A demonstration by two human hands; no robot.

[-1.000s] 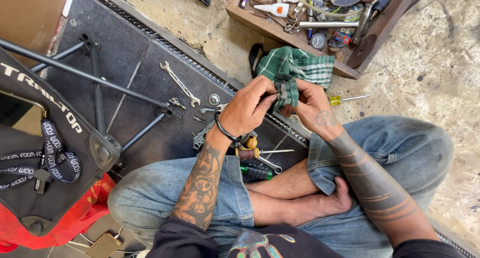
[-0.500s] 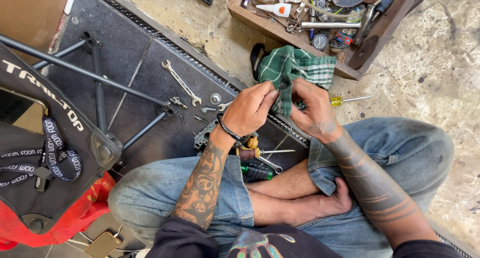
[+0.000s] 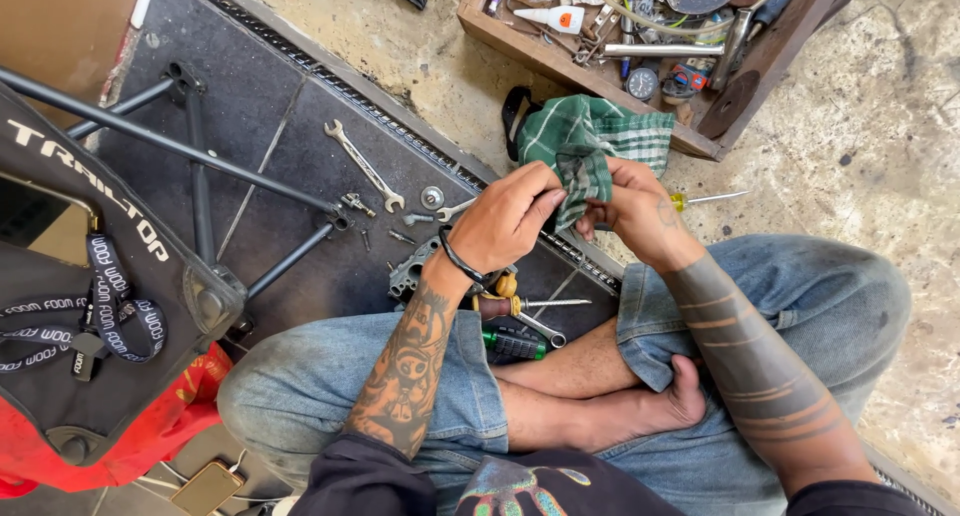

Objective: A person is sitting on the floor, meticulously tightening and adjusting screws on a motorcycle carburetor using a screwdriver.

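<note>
While pinching the green checked cloth (image 3: pixel 590 151), both fists closed: left hand (image 3: pixel 505 221), right hand (image 3: pixel 635 211).

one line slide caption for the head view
Seated cross-legged, left hand and right hand grip a green checked cloth above scattered tools.

A long wrench (image 3: pixel 364 164) lies on the black mat (image 3: pixel 250 146), with small bolts (image 3: pixel 355 205) near it. A wooden tool box (image 3: pixel 640 36) stands on the concrete floor (image 3: pixel 880 126), and screwdrivers (image 3: pixel 515 321) lie by the knees.
</note>
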